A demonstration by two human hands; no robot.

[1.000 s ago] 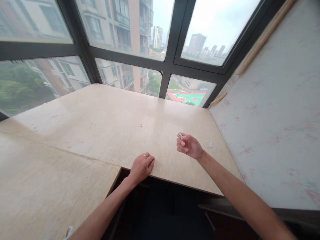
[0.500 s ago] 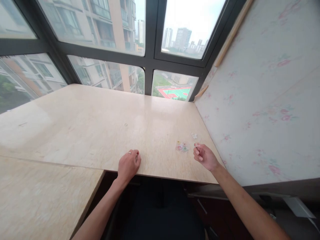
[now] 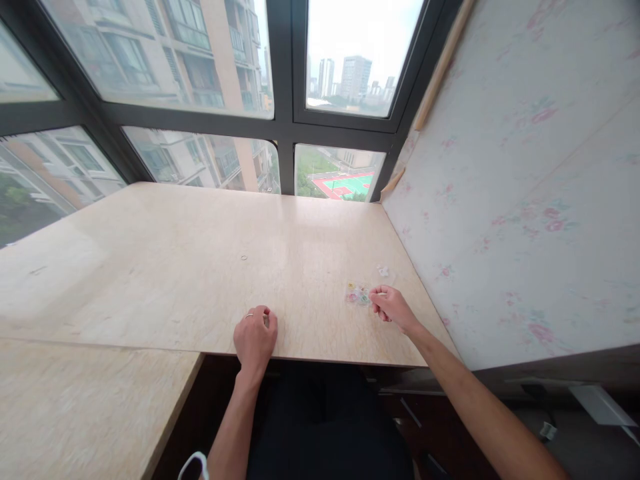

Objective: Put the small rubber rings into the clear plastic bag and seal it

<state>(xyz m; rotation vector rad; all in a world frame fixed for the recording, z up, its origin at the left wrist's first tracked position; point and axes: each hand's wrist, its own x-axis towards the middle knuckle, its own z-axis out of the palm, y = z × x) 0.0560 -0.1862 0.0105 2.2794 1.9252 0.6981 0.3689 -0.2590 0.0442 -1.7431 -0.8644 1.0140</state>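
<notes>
"What's by your right fingers (image 3: 382, 307)?"
"The clear case (image 3: 347, 294) of coloured pieces (image 3: 364, 299), just left of them; any lettering is too small to tell. They're bunched together; whether on anything, I can't tell."
"And your left?"
"My left fingers (image 3: 272, 323) curl on the counter (image 3: 175, 293) near its front edge, grip hidden. Ahead lies a thin ring (image 3: 244, 259), with room toward the window (image 3: 283, 157)."

Daylight came through the windows (image 3: 357, 60) and glared softly on the table (image 3: 190, 267); the floor (image 3: 443, 430) lay dim, the view's edges stretched.
</notes>
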